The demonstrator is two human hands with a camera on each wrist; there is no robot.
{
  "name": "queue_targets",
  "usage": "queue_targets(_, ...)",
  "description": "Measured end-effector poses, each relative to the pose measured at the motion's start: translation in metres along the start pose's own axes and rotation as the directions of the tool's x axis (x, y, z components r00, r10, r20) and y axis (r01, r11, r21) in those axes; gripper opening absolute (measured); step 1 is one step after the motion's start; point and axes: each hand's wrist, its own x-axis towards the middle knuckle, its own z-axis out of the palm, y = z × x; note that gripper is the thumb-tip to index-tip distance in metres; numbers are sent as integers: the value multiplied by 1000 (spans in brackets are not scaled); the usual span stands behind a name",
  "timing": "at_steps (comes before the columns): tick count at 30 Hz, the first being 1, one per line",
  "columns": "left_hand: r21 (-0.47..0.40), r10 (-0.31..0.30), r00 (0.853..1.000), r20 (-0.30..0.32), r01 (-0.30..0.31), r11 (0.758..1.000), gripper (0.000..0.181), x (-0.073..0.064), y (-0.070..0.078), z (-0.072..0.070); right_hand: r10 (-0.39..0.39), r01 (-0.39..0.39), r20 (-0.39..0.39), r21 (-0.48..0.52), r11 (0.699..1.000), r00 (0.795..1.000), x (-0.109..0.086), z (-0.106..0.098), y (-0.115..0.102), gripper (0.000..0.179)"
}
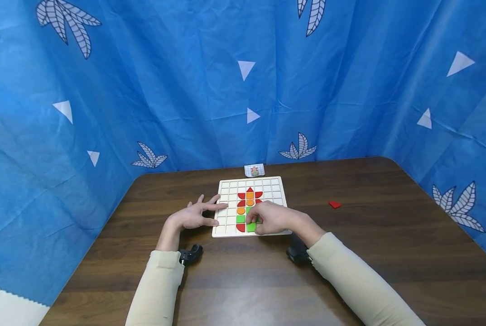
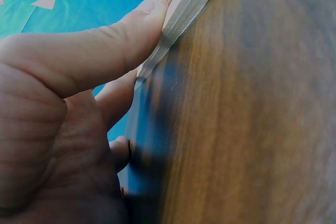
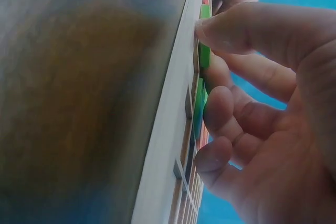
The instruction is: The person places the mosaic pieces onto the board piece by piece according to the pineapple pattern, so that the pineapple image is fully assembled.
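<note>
A white gridded board (image 1: 225, 230) lies on the table, with red, orange and green tiles set in its middle columns. At its near edge, my right hand (image 1: 276, 218) pinches a green square tile (image 1: 251, 227) between thumb and fingers. The right wrist view shows the thumb on the near side of that green tile (image 3: 205, 51), with the other fingers curled beyond it. My left hand (image 1: 194, 216) rests at the board's left edge, fingers spread and fairly straight. In the left wrist view its thumb (image 2: 142, 30) touches the board's side. Some tiles are hidden under my right hand.
One loose red tile (image 1: 334, 204) lies on the brown wooden table (image 1: 389, 235), right of the board. Behind the board stands a small card (image 1: 254, 170) with a coloured grid pattern. A blue curtain (image 1: 226, 81) closes off the back and sides.
</note>
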Motion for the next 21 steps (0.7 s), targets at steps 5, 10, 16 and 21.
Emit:
queue_targets(5,1,-1,1000,1,1,1000,60,0,1,0,-21,21,-9,-9,1000,1000,0,1,1,22)
queue_targets(10,-8,2,1000,-4,-2,1000,60,-2,0,0,-36,35,-24,-29,999,999,0,2,2,17)
queue_targets(16,-17,4,1000,-7,-4,1000,59,-3,0,1,-68,66,-49,-38,997,996,-1,3,4,16)
queue_targets(21,-5,-5,1000,-6,4,1000,60,-2,0,1,-89,88,-56,-18,996,994,-7,1,11,16)
